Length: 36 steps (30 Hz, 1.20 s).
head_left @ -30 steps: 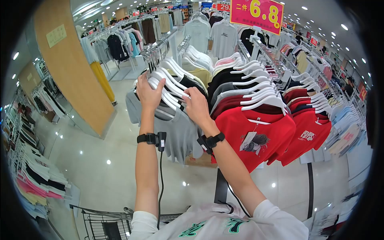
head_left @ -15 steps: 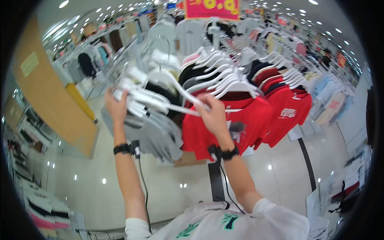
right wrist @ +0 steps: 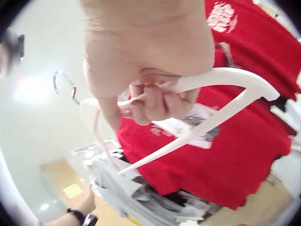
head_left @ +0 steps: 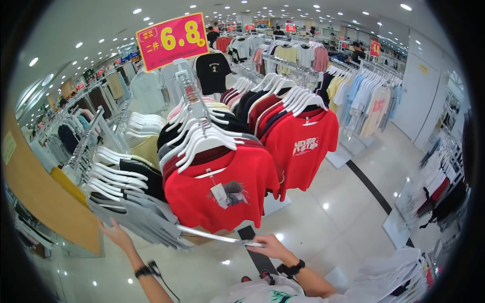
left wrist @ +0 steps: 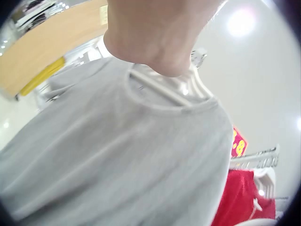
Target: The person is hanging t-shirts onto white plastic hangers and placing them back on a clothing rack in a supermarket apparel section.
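Observation:
My right hand grips a bare white plastic clothes hanger, low in front of the rack. In the right wrist view, the fingers curl round one arm of that hanger, and its metal hook points away to the left. At the lower left, my left hand has its fingers extended beside the hanging grey T-shirts. One grey T-shirt fills much of the left wrist view, its neckline round a white hanger; the left fingers are hidden there. A red T-shirt with a printed picture and paper tag hangs between the hands.
More red T-shirts hang to the right on white hangers. A pink price sign stands above the metal rack. At left is a wooden pillar; further clothes racks line the right, beside tiled floor.
The right hand has drawn the hanger off the rack, down and toward the body. The left hand has left the hangers and dropped lower. The head view has turned right.

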Each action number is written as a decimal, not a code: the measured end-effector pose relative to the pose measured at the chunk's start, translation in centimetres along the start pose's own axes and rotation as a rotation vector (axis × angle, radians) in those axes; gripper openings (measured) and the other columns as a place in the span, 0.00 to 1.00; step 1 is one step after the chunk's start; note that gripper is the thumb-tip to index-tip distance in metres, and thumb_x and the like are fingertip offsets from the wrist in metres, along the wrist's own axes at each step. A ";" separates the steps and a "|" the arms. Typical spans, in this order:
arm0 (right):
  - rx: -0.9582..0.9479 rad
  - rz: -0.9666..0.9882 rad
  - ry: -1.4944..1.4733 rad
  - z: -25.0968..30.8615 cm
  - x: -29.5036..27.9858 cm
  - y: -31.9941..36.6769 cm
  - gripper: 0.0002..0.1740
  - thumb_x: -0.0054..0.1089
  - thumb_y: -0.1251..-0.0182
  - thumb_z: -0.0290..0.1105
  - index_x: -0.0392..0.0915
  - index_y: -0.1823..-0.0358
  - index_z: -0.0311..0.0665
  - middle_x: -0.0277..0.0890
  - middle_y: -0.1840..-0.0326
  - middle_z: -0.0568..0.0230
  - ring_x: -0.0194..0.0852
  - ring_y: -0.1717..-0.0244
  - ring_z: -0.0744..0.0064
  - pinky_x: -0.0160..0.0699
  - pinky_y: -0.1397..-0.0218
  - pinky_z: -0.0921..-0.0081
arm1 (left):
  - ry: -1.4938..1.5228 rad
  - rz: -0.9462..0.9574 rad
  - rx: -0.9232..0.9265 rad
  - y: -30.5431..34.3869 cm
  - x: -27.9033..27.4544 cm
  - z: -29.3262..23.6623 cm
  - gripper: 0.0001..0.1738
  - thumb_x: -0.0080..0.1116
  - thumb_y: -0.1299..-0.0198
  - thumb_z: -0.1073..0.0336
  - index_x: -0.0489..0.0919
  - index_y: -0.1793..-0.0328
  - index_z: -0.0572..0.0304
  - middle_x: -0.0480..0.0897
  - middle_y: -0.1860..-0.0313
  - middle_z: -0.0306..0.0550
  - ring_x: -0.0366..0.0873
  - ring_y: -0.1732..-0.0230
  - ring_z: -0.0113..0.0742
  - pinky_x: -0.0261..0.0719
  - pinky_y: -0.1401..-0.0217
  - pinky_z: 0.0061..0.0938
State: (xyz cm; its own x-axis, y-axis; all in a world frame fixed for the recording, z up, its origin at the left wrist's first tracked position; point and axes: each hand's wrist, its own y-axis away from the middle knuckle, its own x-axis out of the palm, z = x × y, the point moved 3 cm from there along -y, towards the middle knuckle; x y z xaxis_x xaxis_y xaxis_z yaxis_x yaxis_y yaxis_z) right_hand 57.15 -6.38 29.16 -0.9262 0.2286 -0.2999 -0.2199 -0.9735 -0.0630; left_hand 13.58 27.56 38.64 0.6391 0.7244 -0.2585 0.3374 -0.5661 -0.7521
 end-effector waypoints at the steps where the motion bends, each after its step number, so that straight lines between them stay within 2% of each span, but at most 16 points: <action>1: 0.100 -0.014 -0.013 -1.4 -0.8 1.8 0.16 0.73 0.37 0.41 0.81 0.67 0.35 0.68 0.82 0.66 0.60 0.78 0.80 0.60 0.73 0.75 | -0.087 0.005 -0.006 4.8 -1.8 2.9 0.34 0.54 0.25 0.57 0.60 0.22 0.73 0.65 0.24 0.66 0.61 0.23 0.58 0.55 0.19 0.45; 2: 0.199 -0.027 -0.024 -2.7 -1.6 3.4 0.18 0.73 0.37 0.43 0.82 0.70 0.34 0.66 0.83 0.67 0.57 0.79 0.81 0.58 0.74 0.75 | -0.146 0.150 -0.129 10.4 -2.5 7.7 0.33 0.53 0.25 0.58 0.60 0.23 0.74 0.65 0.24 0.66 0.62 0.23 0.60 0.56 0.19 0.44; 4: 0.227 -0.034 0.031 -5.2 -3.4 5.3 0.19 0.74 0.37 0.44 0.82 0.71 0.33 0.64 0.83 0.70 0.55 0.78 0.82 0.56 0.75 0.75 | -0.365 0.625 -0.131 23.0 -5.3 13.9 0.35 0.59 0.29 0.57 0.63 0.25 0.74 0.71 0.29 0.66 0.68 0.27 0.58 0.62 0.22 0.42; 6: 0.243 -0.019 0.088 -8.0 -4.4 6.6 0.20 0.75 0.37 0.44 0.83 0.72 0.32 0.62 0.84 0.73 0.54 0.78 0.83 0.54 0.75 0.75 | -0.559 1.309 -0.428 34.4 -11.6 16.9 0.46 0.68 0.42 0.40 0.69 0.26 0.64 0.76 0.31 0.61 0.70 0.27 0.58 0.62 0.21 0.43; 7: 0.298 -0.029 0.051 -9.6 -4.5 7.3 0.21 0.75 0.37 0.44 0.84 0.72 0.31 0.60 0.84 0.74 0.53 0.78 0.83 0.53 0.75 0.74 | -0.656 1.649 -0.356 38.9 -14.4 17.8 0.51 0.68 0.49 0.31 0.71 0.26 0.56 0.76 0.30 0.58 0.69 0.26 0.55 0.62 0.22 0.49; 8: 0.354 -0.039 0.016 -10.7 -4.4 7.7 0.21 0.75 0.37 0.44 0.84 0.72 0.30 0.59 0.84 0.75 0.52 0.78 0.84 0.52 0.75 0.74 | -0.739 1.651 -0.502 44.2 -18.0 20.2 0.50 0.67 0.50 0.28 0.73 0.27 0.50 0.77 0.31 0.56 0.72 0.28 0.54 0.58 0.22 0.58; 9: 0.347 -0.017 0.013 -11.3 -4.2 7.6 0.21 0.75 0.37 0.44 0.84 0.72 0.30 0.59 0.84 0.75 0.52 0.78 0.84 0.52 0.75 0.74 | -0.722 1.576 -0.610 47.2 -21.4 19.8 0.42 0.60 0.43 0.29 0.80 0.33 0.50 0.81 0.35 0.59 0.76 0.32 0.56 0.59 0.24 0.61; 10: 0.376 -0.027 -0.006 -11.9 -4.2 7.6 0.21 0.74 0.36 0.44 0.84 0.71 0.29 0.58 0.84 0.75 0.52 0.78 0.84 0.53 0.75 0.74 | -0.729 1.564 -0.628 47.9 -23.0 18.0 0.42 0.60 0.43 0.29 0.80 0.33 0.50 0.81 0.35 0.59 0.76 0.32 0.56 0.59 0.24 0.61; 12: 0.400 -0.019 -0.026 -12.4 -4.0 7.1 0.22 0.74 0.36 0.45 0.84 0.70 0.29 0.58 0.84 0.75 0.51 0.77 0.84 0.53 0.75 0.74 | -0.805 1.704 -0.337 48.6 -26.1 14.6 0.23 0.52 0.30 0.46 0.81 0.38 0.47 0.84 0.42 0.58 0.81 0.41 0.59 0.78 0.38 0.54; 13: 0.380 -0.028 -0.054 -12.4 -3.9 6.4 0.22 0.74 0.36 0.45 0.83 0.72 0.29 0.58 0.84 0.75 0.51 0.77 0.84 0.53 0.75 0.73 | -0.805 1.698 -0.350 48.5 -25.3 14.2 0.23 0.52 0.30 0.46 0.81 0.38 0.47 0.84 0.42 0.58 0.81 0.41 0.59 0.78 0.38 0.54; 15: 0.356 -0.026 -0.079 -11.8 -3.3 5.0 0.23 0.73 0.35 0.45 0.82 0.73 0.29 0.57 0.84 0.74 0.51 0.78 0.83 0.53 0.75 0.73 | -0.896 1.604 -0.624 48.2 -23.6 14.6 0.36 0.52 0.37 0.32 0.86 0.42 0.54 0.84 0.41 0.60 0.78 0.34 0.58 0.66 0.27 0.56; 16: 0.328 0.006 -0.022 -11.1 -3.0 4.0 0.24 0.73 0.35 0.45 0.81 0.74 0.29 0.56 0.84 0.72 0.52 0.77 0.83 0.54 0.75 0.73 | -0.908 1.617 -0.589 47.6 -23.4 13.9 0.34 0.47 0.33 0.36 0.88 0.47 0.58 0.85 0.43 0.60 0.78 0.35 0.59 0.70 0.30 0.54; 21: 0.219 0.136 0.141 -9.3 -1.6 0.6 0.26 0.72 0.36 0.50 0.80 0.74 0.30 0.64 0.86 0.62 0.57 0.80 0.76 0.62 0.74 0.70 | -0.859 1.646 -0.682 49.6 -23.3 14.4 0.34 0.49 0.34 0.35 0.87 0.46 0.59 0.85 0.43 0.57 0.79 0.35 0.59 0.69 0.30 0.57; 29: 0.235 0.199 0.055 -9.8 2.5 0.7 0.26 0.72 0.38 0.52 0.85 0.69 0.32 0.66 0.85 0.60 0.59 0.80 0.74 0.63 0.74 0.69 | -1.000 1.465 -0.521 53.1 -24.4 11.0 0.30 0.42 0.30 0.44 0.87 0.47 0.59 0.86 0.44 0.57 0.82 0.38 0.54 0.62 0.27 0.61; 33: 0.284 0.270 0.155 -12.5 2.7 -0.4 0.26 0.73 0.38 0.52 0.84 0.71 0.31 0.65 0.85 0.62 0.57 0.79 0.75 0.61 0.74 0.69 | -0.918 1.384 -0.398 54.5 -22.0 9.2 0.29 0.43 0.30 0.45 0.88 0.53 0.60 0.88 0.50 0.57 0.85 0.46 0.57 0.67 0.32 0.63; 36: 0.264 0.239 0.131 -12.4 3.0 0.2 0.27 0.73 0.38 0.52 0.83 0.73 0.31 0.64 0.85 0.62 0.57 0.80 0.75 0.60 0.75 0.68 | -0.801 1.370 -0.435 53.1 -21.6 5.8 0.28 0.46 0.32 0.45 0.88 0.57 0.61 0.87 0.52 0.60 0.86 0.50 0.60 0.73 0.37 0.58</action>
State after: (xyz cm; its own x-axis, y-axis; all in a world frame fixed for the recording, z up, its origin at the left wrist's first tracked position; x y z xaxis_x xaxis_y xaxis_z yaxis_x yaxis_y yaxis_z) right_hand 58.15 -5.97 16.42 -0.9178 -0.0241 -0.3963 -0.0897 -0.9598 0.2659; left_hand 13.63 -15.86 0.81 0.1549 -0.4499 -0.8795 0.1018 -0.8783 0.4672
